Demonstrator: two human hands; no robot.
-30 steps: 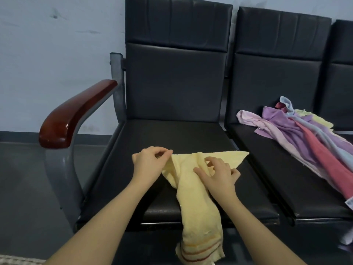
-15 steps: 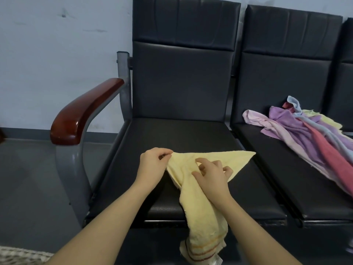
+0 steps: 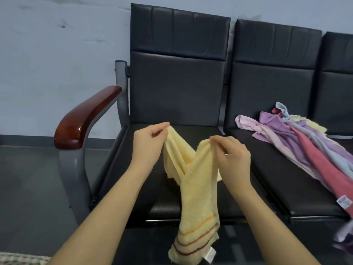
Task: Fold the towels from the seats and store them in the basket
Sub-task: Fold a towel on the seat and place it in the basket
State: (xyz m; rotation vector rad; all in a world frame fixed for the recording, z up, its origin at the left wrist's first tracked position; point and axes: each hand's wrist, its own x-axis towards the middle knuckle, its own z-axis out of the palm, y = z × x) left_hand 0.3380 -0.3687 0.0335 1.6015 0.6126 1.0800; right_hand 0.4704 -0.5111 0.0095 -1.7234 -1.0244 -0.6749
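A pale yellow towel (image 3: 198,197) with orange and red stripes at its lower end hangs over the front of the left black seat (image 3: 137,169). My left hand (image 3: 149,144) pinches one upper corner and my right hand (image 3: 233,155) pinches the other, both raised above the seat. The towel sags in a V between them. A pile of pink, purple, red, blue and yellow towels (image 3: 309,148) lies on the middle seat (image 3: 286,192). At the bottom left edge shows a woven pale rim (image 3: 21,260); whether it is the basket I cannot tell.
A red-brown wooden armrest (image 3: 84,117) on a grey metal frame stands left of the seat. A third black seat (image 3: 338,88) is at the far right. Grey floor (image 3: 30,184) and a pale wall lie to the left.
Both hands have lifted the yellow towel's upper corners off the seat and moved them apart; before, they pressed and gathered it flat on the cushion.
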